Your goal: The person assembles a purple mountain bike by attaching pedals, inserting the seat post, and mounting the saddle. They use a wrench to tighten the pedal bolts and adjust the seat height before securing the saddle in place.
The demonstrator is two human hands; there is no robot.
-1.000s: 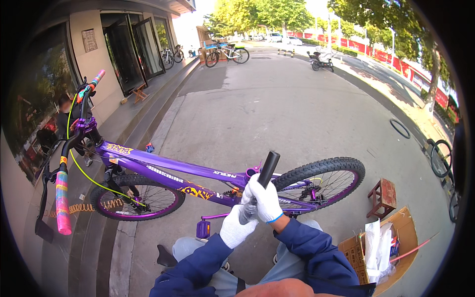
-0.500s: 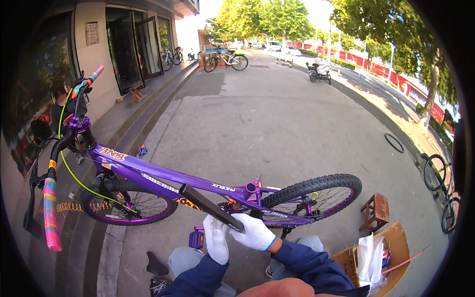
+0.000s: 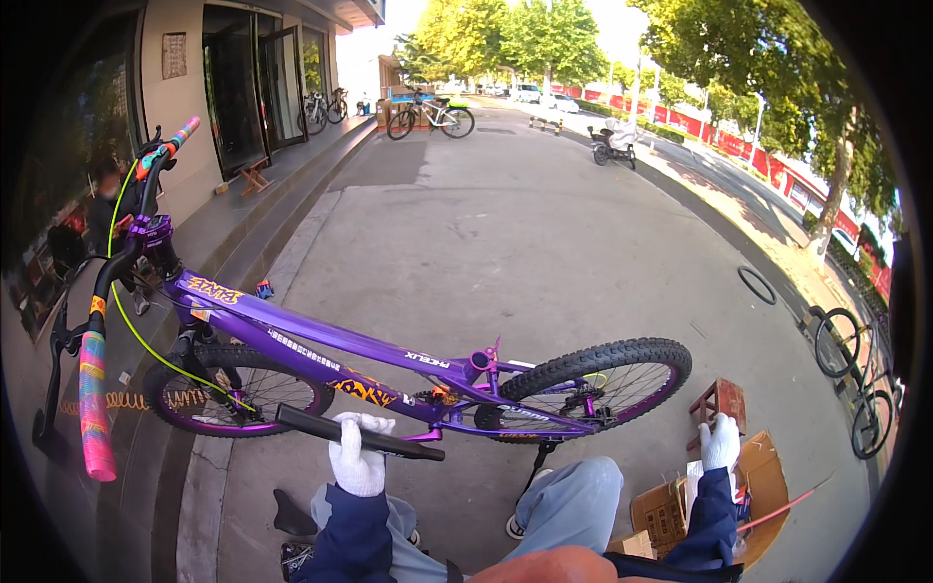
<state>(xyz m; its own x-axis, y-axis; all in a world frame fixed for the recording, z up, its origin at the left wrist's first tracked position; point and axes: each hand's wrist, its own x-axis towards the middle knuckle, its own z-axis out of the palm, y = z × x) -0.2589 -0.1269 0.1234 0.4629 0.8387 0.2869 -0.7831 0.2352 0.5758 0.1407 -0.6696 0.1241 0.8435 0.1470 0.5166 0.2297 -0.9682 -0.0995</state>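
Observation:
My left hand (image 3: 358, 457), in a white glove, is closed round the middle of a black seatpost (image 3: 408, 446), a long tube held nearly level. The seatpost is in front of a purple mountain bike (image 3: 321, 352), whose seat tube (image 3: 478, 361) has an open top with no saddle. My right hand (image 3: 720, 443), also white-gloved, is away at the right, above an opened cardboard box (image 3: 768, 476) and beside a small wooden stool (image 3: 724, 403). Its fingers look curled; what they hold, if anything, I cannot make out.
A black bike saddle (image 3: 293, 512) lies on the ground at lower left. Steps (image 3: 262, 228) run along the building on the left, where a person (image 3: 109, 209) is visible. A loose tyre (image 3: 757, 285) and parked bikes (image 3: 855, 364) are at the right.
Both hands were together on the seatpost. My right hand has let go and moved right to the box. The left has carried the seatpost left and lower, turning it closer to level.

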